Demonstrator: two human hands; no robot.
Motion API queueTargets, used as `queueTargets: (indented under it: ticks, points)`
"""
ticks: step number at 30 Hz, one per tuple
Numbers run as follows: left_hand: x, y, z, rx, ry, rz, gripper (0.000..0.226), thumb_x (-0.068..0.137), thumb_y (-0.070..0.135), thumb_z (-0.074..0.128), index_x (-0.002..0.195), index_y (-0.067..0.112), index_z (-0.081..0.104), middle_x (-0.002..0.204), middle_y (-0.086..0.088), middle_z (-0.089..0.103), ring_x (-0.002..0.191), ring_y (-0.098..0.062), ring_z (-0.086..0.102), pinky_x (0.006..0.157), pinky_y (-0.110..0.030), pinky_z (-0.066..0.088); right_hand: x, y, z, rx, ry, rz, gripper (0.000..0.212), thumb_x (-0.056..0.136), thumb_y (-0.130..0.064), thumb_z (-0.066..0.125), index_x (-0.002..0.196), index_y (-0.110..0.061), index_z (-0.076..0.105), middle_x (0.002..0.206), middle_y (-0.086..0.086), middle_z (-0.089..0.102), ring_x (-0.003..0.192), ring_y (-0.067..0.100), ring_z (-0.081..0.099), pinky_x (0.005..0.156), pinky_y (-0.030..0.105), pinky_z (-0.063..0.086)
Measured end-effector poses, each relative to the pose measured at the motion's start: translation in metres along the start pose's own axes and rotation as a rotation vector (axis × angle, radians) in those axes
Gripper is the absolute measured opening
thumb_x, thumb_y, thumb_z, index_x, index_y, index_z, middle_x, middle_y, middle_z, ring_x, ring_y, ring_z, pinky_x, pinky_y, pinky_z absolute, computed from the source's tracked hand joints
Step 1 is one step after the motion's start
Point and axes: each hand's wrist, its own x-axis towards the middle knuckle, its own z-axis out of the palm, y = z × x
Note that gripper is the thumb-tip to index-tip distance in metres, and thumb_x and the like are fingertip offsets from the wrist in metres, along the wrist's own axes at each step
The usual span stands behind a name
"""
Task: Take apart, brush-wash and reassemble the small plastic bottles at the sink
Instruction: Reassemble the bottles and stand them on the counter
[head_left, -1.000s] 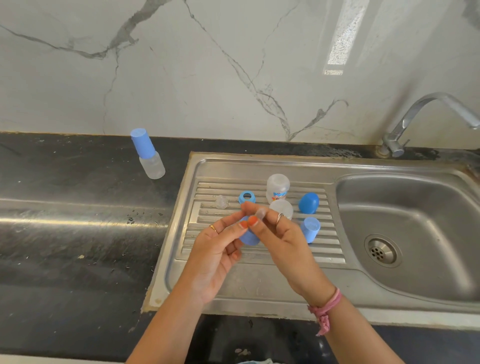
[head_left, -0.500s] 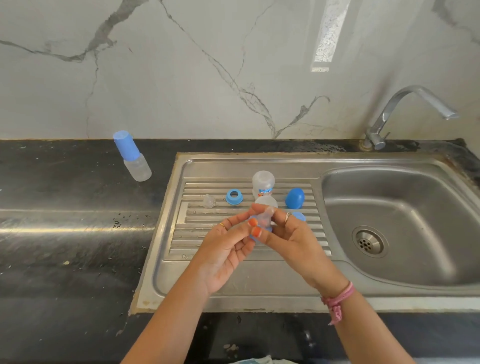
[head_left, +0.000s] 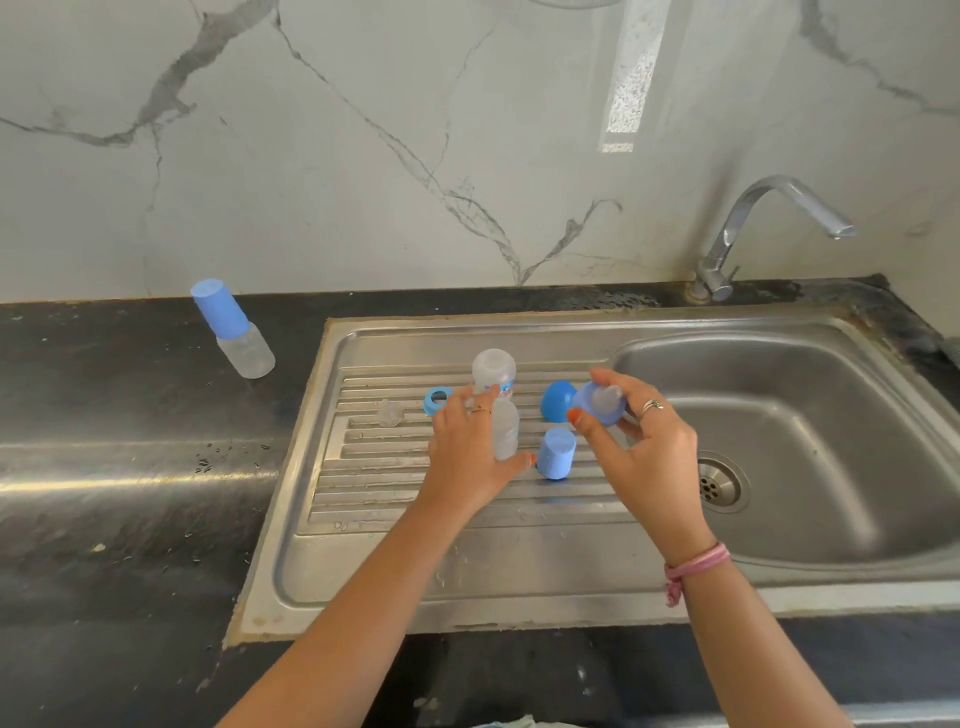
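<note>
My left hand (head_left: 470, 457) grips a clear small bottle body (head_left: 505, 428) standing on the ribbed drainboard (head_left: 374, 478). My right hand (head_left: 641, 447) holds a blue screw ring with a clear teat (head_left: 601, 402) set in it, above the drainboard's right side. Behind the left hand stands a second clear bottle body (head_left: 493, 370). Loose parts lie around: a blue ring (head_left: 435, 401), a clear teat (head_left: 389, 413), a round blue cap (head_left: 558, 400) and a taller blue cap (head_left: 556, 453).
An assembled bottle with a blue cap (head_left: 234, 330) stands on the black counter (head_left: 130, 467) at the left. The steel sink basin (head_left: 810, 441) with its drain lies to the right, the tap (head_left: 758, 228) behind it. A marble wall rises at the back.
The hands were together fitting the teat into the blue ring; now they have parted. My right hand carries the ring with teat to the right, my left hand has taken the bottle body.
</note>
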Motion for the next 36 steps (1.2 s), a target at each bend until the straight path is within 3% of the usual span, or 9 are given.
queueTargets:
  ticks: [5, 8, 13, 16, 18, 21, 24, 29, 36]
  points:
    - [0.011, -0.009, 0.012, 0.174, 0.003, 0.036, 0.087, 0.084, 0.043, 0.069, 0.153, 0.028, 0.018, 0.148, -0.006, 0.031, 0.131, -0.027, 0.035, 0.099, -0.04, 0.039, 0.001, 0.003, 0.001, 0.046, -0.039, 0.026, 0.035, 0.081, -0.016, 0.076, 0.113, -0.026, 0.062, 0.118, -0.003, 0.062, 0.103, 0.007, 0.063, 0.084, 0.019, 0.053]
    - [0.009, -0.013, 0.005, 0.018, 0.051, 0.016, 0.075, 0.085, 0.035, 0.069, 0.148, 0.023, 0.032, 0.137, -0.007, 0.044, 0.12, -0.024, 0.047, 0.091, -0.036, 0.044, 0.0, 0.001, 0.003, 0.175, -0.089, 0.147, 0.032, 0.081, -0.015, 0.076, 0.111, -0.021, 0.066, 0.116, -0.001, 0.063, 0.103, 0.006, 0.064, 0.086, 0.021, 0.054]
    - [-0.022, -0.009, -0.037, -0.628, 0.299, -0.178, 0.07, 0.07, 0.036, 0.083, 0.131, 0.025, 0.049, 0.123, 0.003, 0.058, 0.108, -0.015, 0.061, 0.091, -0.035, 0.052, 0.0, -0.008, 0.009, 0.425, -0.142, 0.368, 0.036, 0.079, -0.022, 0.076, 0.114, -0.028, 0.068, 0.111, -0.007, 0.07, 0.109, 0.007, 0.063, 0.089, 0.021, 0.051]
    - [-0.046, 0.001, -0.064, -1.249, 0.187, -0.306, 0.055, 0.075, 0.023, 0.08, 0.123, 0.017, 0.056, 0.118, -0.006, 0.065, 0.103, -0.017, 0.068, 0.078, -0.028, 0.057, 0.001, -0.018, 0.014, 0.606, -0.219, 0.427, 0.041, 0.077, -0.027, 0.07, 0.117, -0.022, 0.065, 0.111, -0.005, 0.072, 0.107, 0.009, 0.064, 0.1, 0.03, 0.046]
    - [-0.055, 0.004, -0.074, -1.405, 0.144, -0.321, 0.052, 0.072, 0.023, 0.077, 0.12, 0.015, 0.059, 0.113, -0.006, 0.069, 0.104, -0.018, 0.068, 0.074, -0.024, 0.056, 0.002, -0.025, 0.022, 0.677, -0.254, 0.434, 0.039, 0.077, -0.025, 0.067, 0.116, -0.02, 0.064, 0.107, -0.008, 0.073, 0.103, 0.007, 0.064, 0.099, 0.028, 0.047]
    - [-0.062, 0.008, -0.078, -1.47, 0.124, -0.344, 0.041, 0.077, 0.019, 0.074, 0.116, 0.017, 0.061, 0.097, 0.001, 0.074, 0.097, -0.016, 0.07, 0.073, -0.024, 0.057, 0.003, -0.034, 0.031, 0.79, -0.279, 0.464, 0.035, 0.083, -0.017, 0.062, 0.118, -0.014, 0.063, 0.107, -0.006, 0.072, 0.103, 0.008, 0.066, 0.094, 0.023, 0.051]
    - [-0.065, 0.007, -0.08, -1.489, 0.137, -0.377, 0.044, 0.076, 0.018, 0.075, 0.117, 0.016, 0.06, 0.104, -0.003, 0.072, 0.098, -0.018, 0.071, 0.073, -0.025, 0.057, 0.004, -0.039, 0.036, 0.875, -0.277, 0.518, 0.034, 0.089, -0.01, 0.058, 0.123, -0.007, 0.06, 0.111, -0.001, 0.072, 0.103, 0.01, 0.066, 0.088, 0.022, 0.054]
    - [-0.071, -0.001, -0.082, -1.52, 0.114, -0.401, 0.052, 0.073, 0.012, 0.075, 0.122, 0.013, 0.057, 0.112, -0.01, 0.071, 0.102, -0.023, 0.07, 0.076, -0.028, 0.059, -0.002, -0.041, 0.049, 0.911, -0.316, 0.556, 0.063, 0.07, -0.027, 0.076, 0.127, -0.007, 0.058, 0.122, 0.007, 0.067, 0.112, 0.019, 0.064, 0.089, 0.027, 0.054]
    - [-0.079, -0.014, -0.081, -1.504, 0.06, -0.379, 0.059, 0.07, 0.007, 0.076, 0.125, 0.009, 0.053, 0.118, -0.014, 0.067, 0.105, -0.027, 0.068, 0.079, -0.031, 0.059, -0.004, -0.048, 0.055, 0.807, -0.373, 0.564, 0.046, 0.078, -0.027, 0.067, 0.121, -0.01, 0.063, 0.114, 0.004, 0.071, 0.11, 0.018, 0.066, 0.092, 0.031, 0.054]
